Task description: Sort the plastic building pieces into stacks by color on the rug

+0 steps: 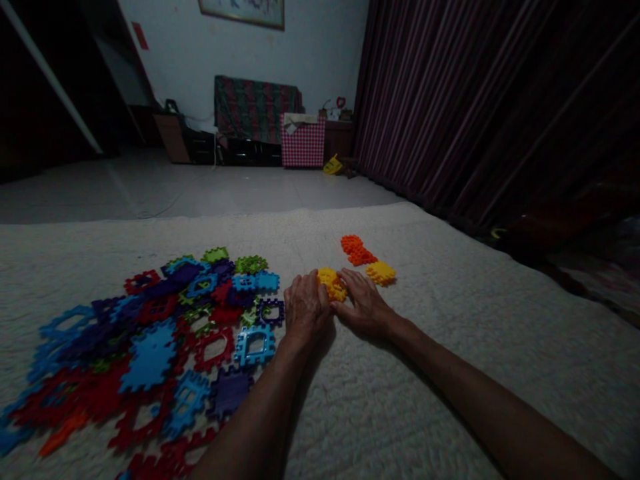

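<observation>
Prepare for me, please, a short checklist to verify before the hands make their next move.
1. Left hand on the yellow block: ok, at its left side.
2. Right hand on the same block: ok, opposite side.
3. Yellow block fully joined: cannot tell, hands hide part.
4. Second yellow block in sight: ok, just beyond the right hand.
5. Pile free of orange: not ok, an orange piece lies at its near left.

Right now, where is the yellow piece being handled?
In the head view, the yellow piece is just right of centre, between the left hand and the right hand, with another yellow piece to its right.
</observation>
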`<action>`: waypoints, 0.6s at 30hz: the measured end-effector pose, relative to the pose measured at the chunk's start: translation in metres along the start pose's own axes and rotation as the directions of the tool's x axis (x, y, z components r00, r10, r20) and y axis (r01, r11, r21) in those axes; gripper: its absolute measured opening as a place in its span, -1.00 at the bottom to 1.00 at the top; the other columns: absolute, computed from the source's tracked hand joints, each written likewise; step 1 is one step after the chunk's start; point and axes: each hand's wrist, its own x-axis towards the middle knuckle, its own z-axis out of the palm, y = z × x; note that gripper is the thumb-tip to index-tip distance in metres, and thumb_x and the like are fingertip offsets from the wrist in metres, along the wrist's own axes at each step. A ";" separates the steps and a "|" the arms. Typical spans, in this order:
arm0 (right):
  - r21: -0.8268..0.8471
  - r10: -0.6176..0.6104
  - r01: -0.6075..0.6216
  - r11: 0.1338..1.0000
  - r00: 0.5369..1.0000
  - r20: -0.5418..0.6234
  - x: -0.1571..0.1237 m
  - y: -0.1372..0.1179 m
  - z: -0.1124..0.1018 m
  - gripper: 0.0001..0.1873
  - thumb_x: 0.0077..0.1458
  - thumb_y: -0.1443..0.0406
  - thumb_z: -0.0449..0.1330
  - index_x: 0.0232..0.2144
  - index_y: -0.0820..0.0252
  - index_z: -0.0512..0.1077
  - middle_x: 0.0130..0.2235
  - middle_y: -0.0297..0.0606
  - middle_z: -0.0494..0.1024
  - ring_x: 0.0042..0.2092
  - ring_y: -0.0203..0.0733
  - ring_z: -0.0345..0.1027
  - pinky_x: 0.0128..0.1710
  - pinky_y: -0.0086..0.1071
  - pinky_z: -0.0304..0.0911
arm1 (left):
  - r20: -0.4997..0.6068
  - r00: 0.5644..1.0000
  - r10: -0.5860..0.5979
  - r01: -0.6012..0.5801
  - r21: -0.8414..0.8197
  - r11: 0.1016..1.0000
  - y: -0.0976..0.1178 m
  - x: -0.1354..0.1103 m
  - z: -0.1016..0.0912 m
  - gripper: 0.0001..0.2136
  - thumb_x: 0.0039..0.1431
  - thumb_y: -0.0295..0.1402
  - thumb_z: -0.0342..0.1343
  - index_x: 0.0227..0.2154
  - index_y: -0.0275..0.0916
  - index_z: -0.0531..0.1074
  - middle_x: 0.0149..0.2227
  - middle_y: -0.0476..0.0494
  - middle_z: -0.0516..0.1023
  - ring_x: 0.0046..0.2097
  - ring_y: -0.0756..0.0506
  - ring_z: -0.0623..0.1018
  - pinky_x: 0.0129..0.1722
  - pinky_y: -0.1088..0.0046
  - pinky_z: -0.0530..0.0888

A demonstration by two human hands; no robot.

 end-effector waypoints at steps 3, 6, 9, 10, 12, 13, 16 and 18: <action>0.030 -0.010 0.010 0.999 1.000 0.024 -0.001 -0.005 -0.003 -0.41 0.08 0.21 0.17 0.15 0.28 0.29 0.10 0.05 0.46 0.14 0.06 0.31 0.17 0.04 0.18 | 0.079 0.996 0.045 -0.044 -0.011 0.999 0.003 0.000 -0.005 -0.65 0.31 -0.35 -0.13 0.05 -0.31 0.41 -0.07 -0.30 0.57 -0.01 -0.21 0.52 0.08 0.15 0.38; 0.077 -0.003 0.004 0.997 1.000 -0.014 -0.002 -0.009 -0.011 -0.46 0.05 0.27 0.18 0.10 0.25 0.33 0.01 0.00 0.50 0.03 0.00 0.38 0.08 -0.07 0.29 | 0.040 0.999 0.024 -0.023 -0.020 1.000 0.004 0.001 -0.007 -0.70 0.28 -0.36 -0.08 -0.03 -0.28 0.46 -0.15 -0.26 0.61 -0.08 -0.19 0.55 0.02 0.22 0.41; 0.119 -0.014 0.020 0.993 0.999 -0.048 -0.005 -0.012 -0.015 -0.49 0.00 0.31 0.19 0.05 0.19 0.36 -0.04 -0.07 0.51 -0.03 -0.05 0.40 0.01 -0.13 0.33 | 0.005 1.000 -0.015 0.015 -0.065 0.998 0.004 0.002 -0.008 -0.77 0.24 -0.35 0.01 -0.16 -0.23 0.53 -0.23 -0.20 0.63 -0.16 -0.14 0.57 -0.04 0.29 0.44; 0.130 -0.023 0.029 0.991 0.998 -0.051 -0.006 -0.013 -0.016 -0.51 -0.01 0.32 0.19 0.03 0.19 0.37 -0.06 -0.09 0.52 -0.05 -0.06 0.40 0.00 -0.14 0.34 | 0.010 1.000 -0.026 0.027 -0.090 0.996 0.004 0.003 -0.008 -0.80 0.23 -0.35 0.02 -0.22 -0.22 0.54 -0.26 -0.18 0.63 -0.19 -0.12 0.58 -0.07 0.32 0.44; 0.143 -0.035 0.042 0.989 0.998 -0.050 -0.008 -0.014 -0.017 -0.55 -0.02 0.34 0.18 -0.02 0.18 0.39 -0.10 -0.11 0.52 -0.08 -0.07 0.40 -0.02 -0.16 0.34 | 0.024 0.998 -0.054 0.056 -0.122 0.991 0.005 0.004 -0.009 -0.82 0.21 -0.36 0.04 -0.31 -0.21 0.56 -0.32 -0.14 0.63 -0.26 -0.09 0.58 -0.14 0.37 0.45; 0.146 -0.045 0.051 0.988 0.998 -0.045 -0.009 -0.015 -0.018 -0.55 -0.03 0.35 0.18 -0.02 0.18 0.39 -0.09 -0.11 0.51 -0.07 -0.07 0.40 -0.02 -0.15 0.34 | 0.028 0.997 -0.067 0.070 -0.121 0.990 0.006 0.004 -0.010 -0.82 0.20 -0.37 0.04 -0.33 -0.21 0.56 -0.34 -0.13 0.63 -0.29 -0.09 0.57 -0.16 0.38 0.44; 0.149 -0.076 0.079 0.986 0.997 -0.028 -0.010 -0.016 -0.021 -0.48 -0.07 0.37 0.20 0.02 0.18 0.36 -0.02 -0.09 0.48 0.01 -0.04 0.37 0.04 -0.12 0.31 | 0.012 0.996 -0.085 0.086 -0.073 0.994 0.006 0.004 -0.010 -0.82 0.17 -0.38 0.07 -0.29 -0.23 0.58 -0.35 -0.16 0.62 -0.29 -0.11 0.56 -0.16 0.35 0.44; 0.156 -0.080 0.083 0.984 0.997 -0.022 -0.011 -0.016 -0.023 -0.46 -0.06 0.37 0.21 0.04 0.20 0.34 0.01 -0.07 0.46 0.04 -0.03 0.35 0.06 -0.12 0.30 | -0.004 0.997 -0.074 0.074 -0.031 0.997 0.005 0.003 -0.008 -0.81 0.17 -0.39 0.07 -0.26 -0.23 0.58 -0.34 -0.18 0.61 -0.26 -0.14 0.56 -0.14 0.33 0.43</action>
